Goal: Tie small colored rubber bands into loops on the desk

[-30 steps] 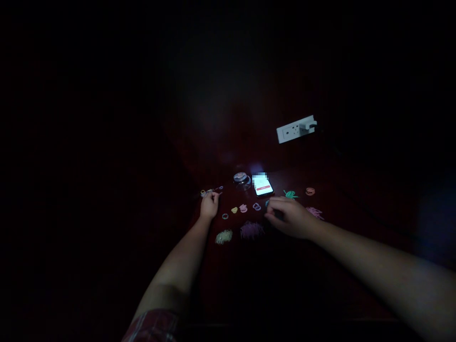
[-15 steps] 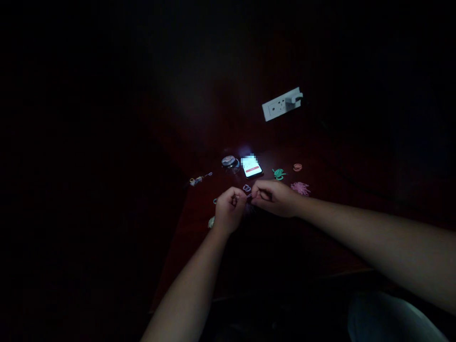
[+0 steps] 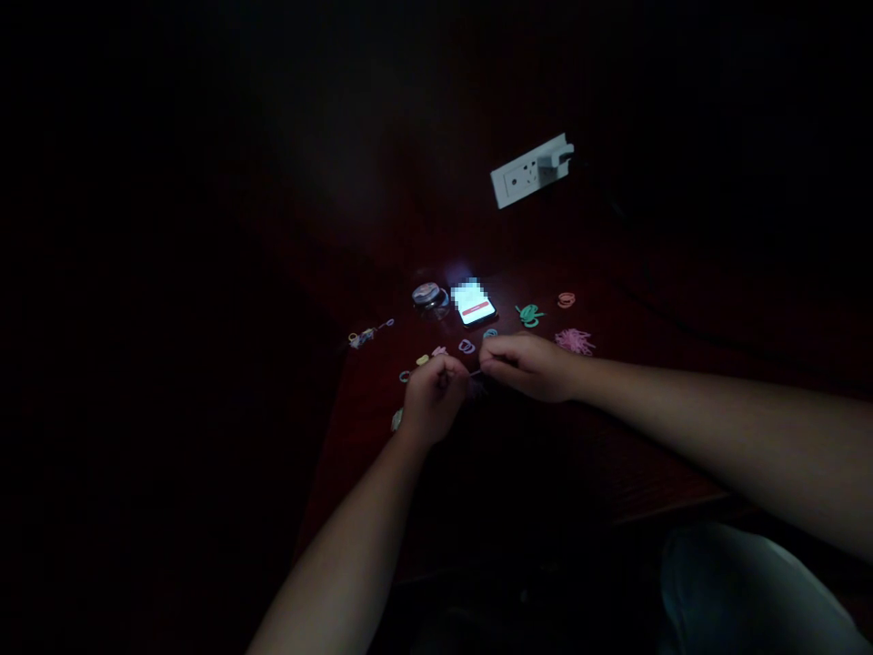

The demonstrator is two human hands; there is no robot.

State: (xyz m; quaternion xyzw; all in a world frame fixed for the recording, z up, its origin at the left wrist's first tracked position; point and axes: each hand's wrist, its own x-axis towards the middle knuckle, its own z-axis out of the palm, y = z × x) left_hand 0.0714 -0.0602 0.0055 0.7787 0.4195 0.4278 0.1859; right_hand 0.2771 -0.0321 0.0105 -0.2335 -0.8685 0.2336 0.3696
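Note:
A thin pale purple hair tie (image 3: 476, 372) spans the small gap between my hands. My left hand (image 3: 433, 400) pinches one end; my right hand (image 3: 526, 367) pinches the other, with fingers closed. Just beyond them lie purple hair ties (image 3: 466, 347), a pink one (image 3: 439, 351), a yellow one (image 3: 422, 360) and a blue one (image 3: 490, 334). Beneath my fingers a dark purple bunch (image 3: 476, 389) is dimly visible. Close to my left hand are a teal loop (image 3: 405, 376) and a pale bunch (image 3: 396, 419), partly hidden by the wrist.
A lit phone (image 3: 476, 303) and a lidded jar (image 3: 429, 297) stand behind. Green ties (image 3: 529, 316), orange ties (image 3: 566, 299) and a pink pile (image 3: 574, 341) lie right. A small tangled bundle (image 3: 363, 337) sits at the table's left edge. Behind is a power socket (image 3: 532, 171) with a plug.
The view has shifted, so the table things appear higher and slightly left. Both hands still hold the hair tie. Yellow, pink and blue ties behind the hands now show more.

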